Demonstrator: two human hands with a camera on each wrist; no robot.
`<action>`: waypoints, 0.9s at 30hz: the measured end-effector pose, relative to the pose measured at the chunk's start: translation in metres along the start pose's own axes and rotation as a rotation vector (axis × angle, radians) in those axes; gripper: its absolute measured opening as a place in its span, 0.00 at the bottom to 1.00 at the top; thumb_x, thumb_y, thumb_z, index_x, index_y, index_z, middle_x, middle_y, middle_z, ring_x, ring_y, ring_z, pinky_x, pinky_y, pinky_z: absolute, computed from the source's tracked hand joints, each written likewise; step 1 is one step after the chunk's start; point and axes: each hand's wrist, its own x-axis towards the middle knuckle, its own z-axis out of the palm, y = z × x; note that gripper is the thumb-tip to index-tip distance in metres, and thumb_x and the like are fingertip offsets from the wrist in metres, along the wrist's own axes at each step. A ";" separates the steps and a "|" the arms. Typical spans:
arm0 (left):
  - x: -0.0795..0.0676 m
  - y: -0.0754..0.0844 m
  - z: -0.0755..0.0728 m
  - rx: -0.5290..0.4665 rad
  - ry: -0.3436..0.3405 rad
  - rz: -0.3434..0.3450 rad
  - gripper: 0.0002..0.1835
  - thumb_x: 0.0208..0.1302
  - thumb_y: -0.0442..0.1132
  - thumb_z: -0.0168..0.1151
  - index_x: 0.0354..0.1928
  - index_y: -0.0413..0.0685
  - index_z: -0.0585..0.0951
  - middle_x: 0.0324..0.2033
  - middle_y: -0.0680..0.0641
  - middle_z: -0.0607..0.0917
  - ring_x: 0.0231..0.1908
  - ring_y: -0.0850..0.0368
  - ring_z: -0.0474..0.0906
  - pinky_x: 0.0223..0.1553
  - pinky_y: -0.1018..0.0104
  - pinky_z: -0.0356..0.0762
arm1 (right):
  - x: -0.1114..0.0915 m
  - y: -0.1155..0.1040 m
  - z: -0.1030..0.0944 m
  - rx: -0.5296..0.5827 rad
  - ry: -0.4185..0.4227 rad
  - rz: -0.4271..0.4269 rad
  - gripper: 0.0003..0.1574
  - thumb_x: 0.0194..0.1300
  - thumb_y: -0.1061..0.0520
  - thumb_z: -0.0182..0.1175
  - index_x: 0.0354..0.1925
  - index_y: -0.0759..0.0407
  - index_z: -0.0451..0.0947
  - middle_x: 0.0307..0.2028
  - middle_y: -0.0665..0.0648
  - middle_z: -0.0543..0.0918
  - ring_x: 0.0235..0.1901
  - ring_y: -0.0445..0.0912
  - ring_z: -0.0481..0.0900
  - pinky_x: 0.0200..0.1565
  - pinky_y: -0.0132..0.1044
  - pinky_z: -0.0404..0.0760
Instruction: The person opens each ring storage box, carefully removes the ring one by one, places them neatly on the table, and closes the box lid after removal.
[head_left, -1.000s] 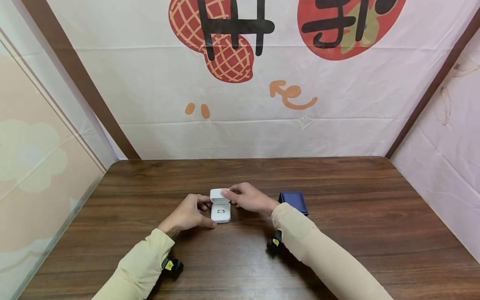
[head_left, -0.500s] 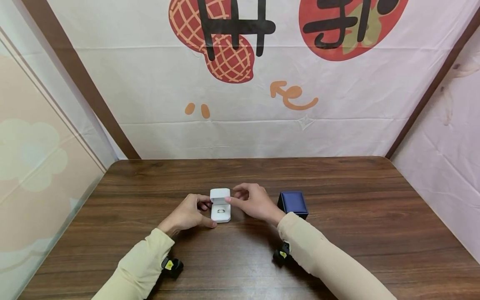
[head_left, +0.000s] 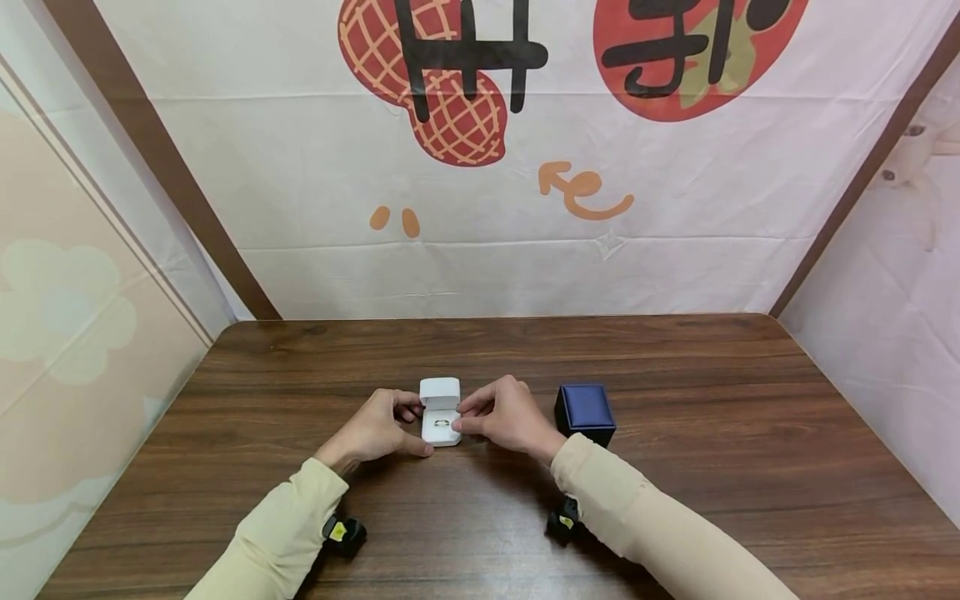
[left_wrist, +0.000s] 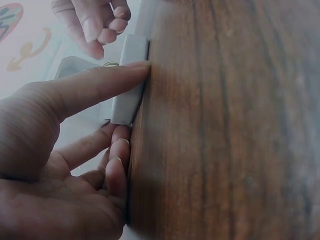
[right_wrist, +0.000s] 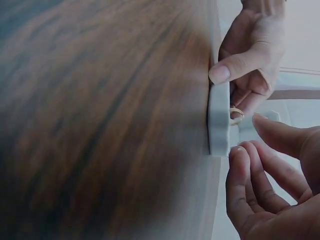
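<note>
A small white ring box stands on the wooden table with its lid raised. In its base sits a ring, its band sticking up in the right wrist view. My left hand holds the box from the left, thumb on the front edge and fingers at the side. Close to the ring is my right hand, thumb and fingers bent but apart, with nothing between them. The right wrist view shows the right thumb just short of the ring, the other fingertips at the box's near side.
To the right, beside the right wrist, a dark blue box sits on the table. A printed cloth hangs behind the table's far edge. Each sleeve carries a black wrist camera.
My right hand has left the lid, drawn back a little to the right, then come down to the ring. The left hand keeps its hold; the box has stayed in place.
</note>
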 end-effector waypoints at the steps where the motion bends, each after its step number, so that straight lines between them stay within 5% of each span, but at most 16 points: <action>1: 0.000 0.000 0.000 0.001 0.002 -0.001 0.29 0.36 0.30 0.85 0.46 0.32 0.84 0.38 0.46 0.82 0.40 0.52 0.74 0.44 0.61 0.73 | 0.001 0.000 0.001 -0.004 -0.001 -0.002 0.09 0.56 0.57 0.78 0.36 0.59 0.91 0.27 0.47 0.87 0.25 0.37 0.80 0.28 0.32 0.78; 18: -0.002 0.001 0.000 -0.024 -0.003 0.033 0.29 0.38 0.30 0.85 0.46 0.31 0.84 0.39 0.45 0.83 0.40 0.51 0.75 0.44 0.58 0.73 | 0.009 -0.002 0.015 -0.048 0.003 0.017 0.05 0.56 0.58 0.78 0.34 0.55 0.92 0.29 0.48 0.89 0.26 0.34 0.80 0.30 0.30 0.78; 27: 0.001 -0.001 0.001 -0.017 0.004 0.048 0.26 0.36 0.30 0.85 0.42 0.34 0.85 0.36 0.47 0.81 0.37 0.53 0.72 0.40 0.65 0.70 | 0.011 -0.003 0.015 -0.094 0.019 0.007 0.04 0.56 0.58 0.78 0.32 0.54 0.92 0.28 0.47 0.89 0.27 0.33 0.80 0.32 0.30 0.78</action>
